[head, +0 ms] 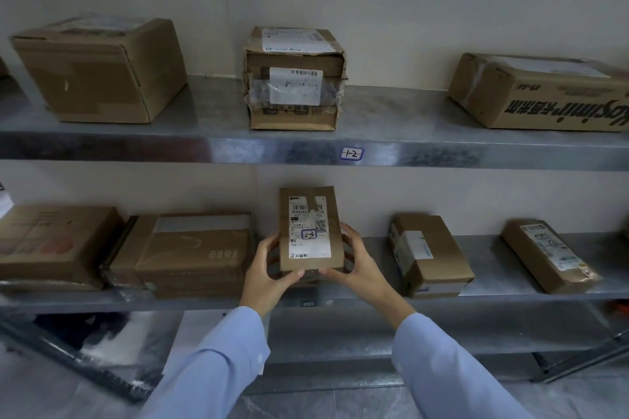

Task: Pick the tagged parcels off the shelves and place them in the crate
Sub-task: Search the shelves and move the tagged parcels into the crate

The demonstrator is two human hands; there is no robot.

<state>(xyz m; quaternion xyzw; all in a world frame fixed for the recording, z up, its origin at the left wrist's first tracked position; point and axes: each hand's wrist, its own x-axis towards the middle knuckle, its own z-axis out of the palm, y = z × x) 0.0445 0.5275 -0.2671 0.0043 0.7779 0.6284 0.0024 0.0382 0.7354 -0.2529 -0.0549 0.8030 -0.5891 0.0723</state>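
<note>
Two hands: both hold one tagged parcel (308, 231), straight below the "1-2" sticker (351, 153).
Left hand (269, 269): fingers curled round the parcel's left edge, thumb hooked under its bottom edge.
Right hand (357, 265): fingers spread along the right edge, thumb meeting the bottom edge beside the left thumb.
Tagged parcel: a slim brown carton, stood on end with its white shipping label facing the camera, at the lower shelf (486, 269); I cannot tell whether its bottom edge rests on the metal.
Tag (309, 234): a small blue-outlined mark reading "23", low on the label.
Sticker: fixed to the front lip of the upper shelf (211, 112).
Above the sticker: a battered taped box (294, 78); up and left, a large plain box (98, 71); up and right, a printed box (541, 92).
Below-left of the sticker: a flat stack of cartons (194, 252), then a wide box (54, 245) farther left.
Below-right of the sticker: a small taped box (429, 255), then a labelled flat parcel (548, 255) farther right.
Sleeves (218, 360): light blue, on both forearms.
</note>
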